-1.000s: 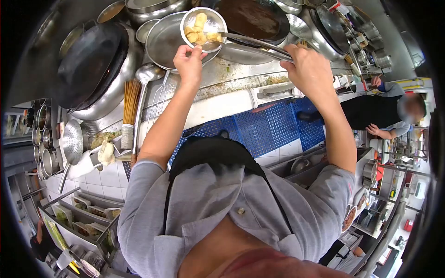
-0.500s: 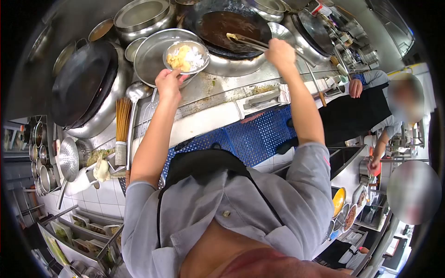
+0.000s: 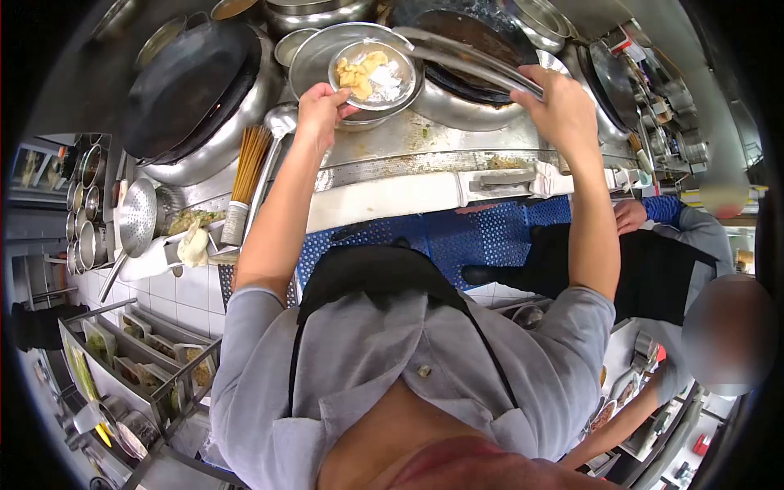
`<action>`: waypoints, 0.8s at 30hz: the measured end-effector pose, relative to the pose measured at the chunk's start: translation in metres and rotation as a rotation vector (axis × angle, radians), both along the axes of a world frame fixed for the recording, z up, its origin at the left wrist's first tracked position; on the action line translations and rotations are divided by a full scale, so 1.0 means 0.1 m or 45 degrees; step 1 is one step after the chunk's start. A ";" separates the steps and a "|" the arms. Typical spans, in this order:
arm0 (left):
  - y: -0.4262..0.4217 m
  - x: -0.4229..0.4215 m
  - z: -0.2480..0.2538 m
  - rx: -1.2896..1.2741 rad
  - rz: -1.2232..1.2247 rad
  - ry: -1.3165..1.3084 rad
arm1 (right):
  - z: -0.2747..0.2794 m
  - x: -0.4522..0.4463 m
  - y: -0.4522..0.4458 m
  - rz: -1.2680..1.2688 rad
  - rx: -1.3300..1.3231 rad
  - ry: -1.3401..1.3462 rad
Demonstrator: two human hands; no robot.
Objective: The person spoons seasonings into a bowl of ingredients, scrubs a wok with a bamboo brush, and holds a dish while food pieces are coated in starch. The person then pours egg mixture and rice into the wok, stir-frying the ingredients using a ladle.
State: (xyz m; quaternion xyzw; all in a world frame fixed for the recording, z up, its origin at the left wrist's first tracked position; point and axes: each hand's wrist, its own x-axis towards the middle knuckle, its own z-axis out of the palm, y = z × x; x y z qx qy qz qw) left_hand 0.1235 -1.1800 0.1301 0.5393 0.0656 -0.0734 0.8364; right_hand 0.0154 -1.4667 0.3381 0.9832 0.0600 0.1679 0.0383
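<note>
My left hand (image 3: 320,114) grips the near rim of a small metal bowl (image 3: 402,96), fingers pressed on its edge. Yellow pieces (image 3: 359,72) and a white powdery substance (image 3: 386,77) lie in the bowl. Below the bowl sits a wide metal pan (image 3: 314,59). My right hand (image 3: 563,106) is closed on long metal tongs (image 3: 465,61), whose tips reach over the right rim of the bowl. Nothing can be made out between the tips. Behind the tongs is a dark wok (image 3: 482,34) with brown liquid in it.
Another black wok (image 3: 184,90) stands at the left, near a bamboo brush (image 3: 247,167) and a ladle (image 3: 280,122). A perforated skimmer (image 3: 138,216) is at far left. A co-worker in a black apron (image 3: 653,273) stands at the right. White cloth (image 3: 388,200) lines the counter edge.
The tongs have come back from over the wok to the bowl, and the yellow piece at their tips is no longer seen there. The co-worker at the right is closer.
</note>
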 end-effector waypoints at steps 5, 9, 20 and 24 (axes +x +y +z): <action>0.12 0.10 0.16 0.172 -0.129 -0.137 | 0.14 -0.17 0.24 0.227 -0.354 -0.162; 0.18 0.13 0.22 0.303 -0.298 -0.340 | 0.33 -0.15 0.45 0.227 -0.620 -0.169; -0.18 0.14 0.07 0.080 -0.099 0.042 | 0.34 -0.11 -0.07 -0.139 -0.255 -0.043; -0.28 0.06 0.05 0.051 -0.069 0.072 | -0.28 0.46 -0.61 -0.284 -0.137 -0.050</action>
